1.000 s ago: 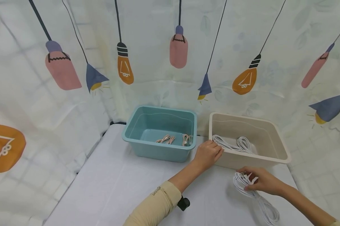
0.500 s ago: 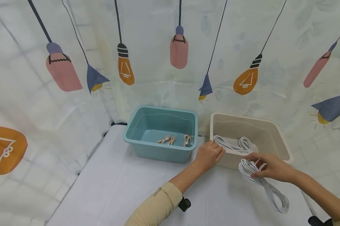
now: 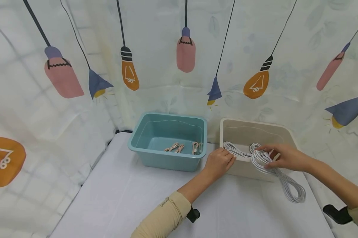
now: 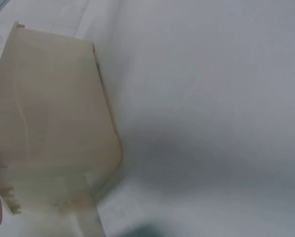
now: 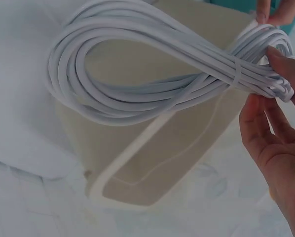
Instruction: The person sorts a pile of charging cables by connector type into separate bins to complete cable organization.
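A tied bundle of white cable (image 3: 289, 185) hangs from my right hand (image 3: 286, 157), which pinches it near its tie. In the head view the bundle overlaps the front rim of the beige bin (image 3: 247, 170), its long loop dangling outside. The right wrist view shows the cable loop (image 5: 123, 98) large, with thumb and fingers of the right hand (image 5: 280, 128) on the tied end. My left hand (image 3: 220, 162) grips the bin's front left corner with curled fingers. Inside the beige bin lies more coiled white cable (image 3: 236, 150).
A teal bin (image 3: 167, 158) stands left of the beige one, with several small beige cable bundles (image 3: 180, 148) inside. Both bins sit on a white-covered table (image 3: 131, 191). A patterned curtain (image 3: 161, 39) rises behind and along the sides.
My right hand has lifted the white cable bundle upward and away from me, from in front of the beige bin to over its front rim. The left hand stays on the bin's corner.
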Action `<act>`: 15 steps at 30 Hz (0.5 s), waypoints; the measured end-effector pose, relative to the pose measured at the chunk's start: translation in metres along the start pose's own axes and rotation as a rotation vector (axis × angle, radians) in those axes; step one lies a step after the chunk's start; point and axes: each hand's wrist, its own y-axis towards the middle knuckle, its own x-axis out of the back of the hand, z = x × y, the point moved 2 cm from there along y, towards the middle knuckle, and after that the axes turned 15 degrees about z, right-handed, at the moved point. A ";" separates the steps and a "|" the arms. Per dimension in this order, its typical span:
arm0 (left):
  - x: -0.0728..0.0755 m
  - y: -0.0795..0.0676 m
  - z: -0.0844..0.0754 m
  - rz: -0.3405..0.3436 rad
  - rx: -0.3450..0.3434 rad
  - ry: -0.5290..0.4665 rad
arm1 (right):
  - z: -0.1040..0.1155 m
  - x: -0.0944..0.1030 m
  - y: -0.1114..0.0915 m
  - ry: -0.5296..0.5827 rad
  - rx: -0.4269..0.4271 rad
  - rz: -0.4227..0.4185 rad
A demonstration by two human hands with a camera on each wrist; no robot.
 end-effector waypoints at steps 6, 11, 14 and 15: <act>-0.001 0.000 0.001 0.009 0.002 0.013 | 0.003 0.022 0.011 -0.031 0.018 -0.024; -0.002 0.000 0.001 0.007 -0.002 0.019 | 0.001 0.038 0.023 -0.063 0.010 -0.050; -0.001 0.001 0.001 0.010 -0.005 0.016 | 0.000 0.046 0.030 -0.099 0.012 -0.068; -0.001 0.001 0.001 0.010 -0.006 0.015 | -0.001 0.049 0.033 -0.108 0.015 -0.073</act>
